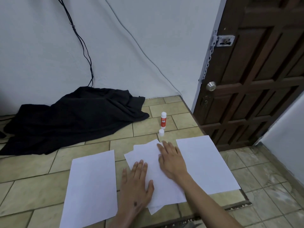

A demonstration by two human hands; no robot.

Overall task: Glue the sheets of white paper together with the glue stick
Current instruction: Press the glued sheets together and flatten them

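Both hands flat, fingers straight: left hand and right hand press the middle sheets, glue stick uncapped beyond the fingertips.

The sheets of paper are plain white, with a faint bluish cast in this light. The glue stick has a red body with white lettering and a white top, and its loose cap is white too. The counter is covered in beige-olive tiles set in a staggered brick pattern with dark grout lines. The cloth is solid black. The wall is pale blue-grey. The door is dark brown wood with carved panels, and its knob is silver.
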